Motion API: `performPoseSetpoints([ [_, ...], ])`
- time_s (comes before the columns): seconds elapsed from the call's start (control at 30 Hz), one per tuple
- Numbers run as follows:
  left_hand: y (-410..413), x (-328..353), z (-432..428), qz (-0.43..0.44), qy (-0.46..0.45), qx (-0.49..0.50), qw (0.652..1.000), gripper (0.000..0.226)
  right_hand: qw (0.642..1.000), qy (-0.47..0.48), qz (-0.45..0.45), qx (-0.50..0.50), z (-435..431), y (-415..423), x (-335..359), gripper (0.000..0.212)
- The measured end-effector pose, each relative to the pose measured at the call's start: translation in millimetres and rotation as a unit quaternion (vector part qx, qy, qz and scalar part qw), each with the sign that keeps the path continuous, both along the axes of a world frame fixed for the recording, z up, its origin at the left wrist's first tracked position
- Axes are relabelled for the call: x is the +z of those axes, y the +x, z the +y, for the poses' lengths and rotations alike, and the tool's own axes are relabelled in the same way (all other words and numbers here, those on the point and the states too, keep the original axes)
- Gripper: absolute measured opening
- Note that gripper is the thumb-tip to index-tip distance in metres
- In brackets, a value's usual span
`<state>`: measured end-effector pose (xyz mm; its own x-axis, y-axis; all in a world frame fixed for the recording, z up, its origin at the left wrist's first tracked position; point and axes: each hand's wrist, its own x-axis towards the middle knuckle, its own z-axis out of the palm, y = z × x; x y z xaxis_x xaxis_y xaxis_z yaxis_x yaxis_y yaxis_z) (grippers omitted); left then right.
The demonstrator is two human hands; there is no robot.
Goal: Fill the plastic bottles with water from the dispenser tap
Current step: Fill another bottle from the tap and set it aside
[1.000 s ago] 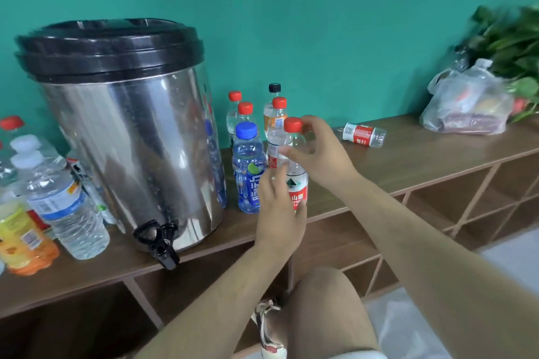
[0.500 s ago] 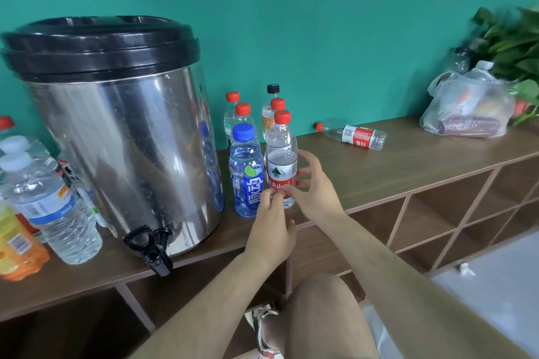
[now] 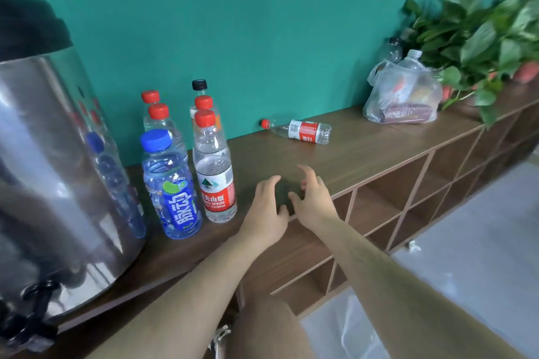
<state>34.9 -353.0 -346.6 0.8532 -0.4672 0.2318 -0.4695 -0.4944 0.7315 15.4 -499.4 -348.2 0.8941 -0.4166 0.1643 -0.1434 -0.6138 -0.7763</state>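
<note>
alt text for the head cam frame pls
The left hand and right hand, both empty, fingers relaxed, are held over the front edge of a wooden shelf top, just right of a cluster of upright capped bottles. A steel dispenser with a black tap stands far left; one red-capped bottle lies on its side further back, left of a plastic bag and plant.

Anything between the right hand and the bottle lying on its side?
Nothing visible. Only bare shelf top lies between the right hand and the lying bottle; the standing bottles are off to its left.
</note>
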Motion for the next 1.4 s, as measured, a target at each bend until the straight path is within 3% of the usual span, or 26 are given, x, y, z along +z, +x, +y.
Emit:
performPoseSetpoints([
  [0.1,28,3,-40,0.029,-0.029,-0.015,0.999,0.071,0.999,0.024,0.016,-0.038,-29,25,3,0.079],
  [0.27,83,0,-89,-0.02,-0.02,0.001,1.0,0.074,0.993,0.038,0.005,-0.113,-73,71,5,0.091],
  [0.47,137,-4,-123,-0.128,0.038,-0.023,0.991,0.071,0.988,-0.071,-0.023,-0.133,-115,125,1,0.106],
  [0.67,181,-9,-151,-0.142,0.101,0.027,0.984,0.073,0.976,-0.196,-0.005,-0.089,-142,169,0,0.103],
  [0.8,184,-12,-158,-0.167,0.086,0.076,0.979,0.066,0.977,-0.198,-0.006,-0.082,-143,177,1,0.076],
  [0.87,182,-12,-158,-0.165,0.076,0.087,0.98,0.059,0.985,-0.162,-0.01,-0.066,-137,170,2,0.063],
  [0.97,172,-10,-153,-0.092,0.088,0.078,0.989,0.058,0.989,-0.135,-0.021,-0.054,-122,148,3,0.052],
  [1.13,113,-6,-126,-0.046,0.074,0.045,0.995,0.053,0.992,-0.096,-0.026,-0.079,-80,78,3,0.048],
  [1.27,46,-3,-93,0.015,-0.032,0.02,0.999,0.042,0.991,-0.073,-0.045,-0.101,-41,2,-1,0.052],
  [1.4,-22,15,-60,0.066,-0.18,-0.019,0.981,0.036,0.983,-0.086,-0.144,-0.077,3,-82,5,0.066],
])
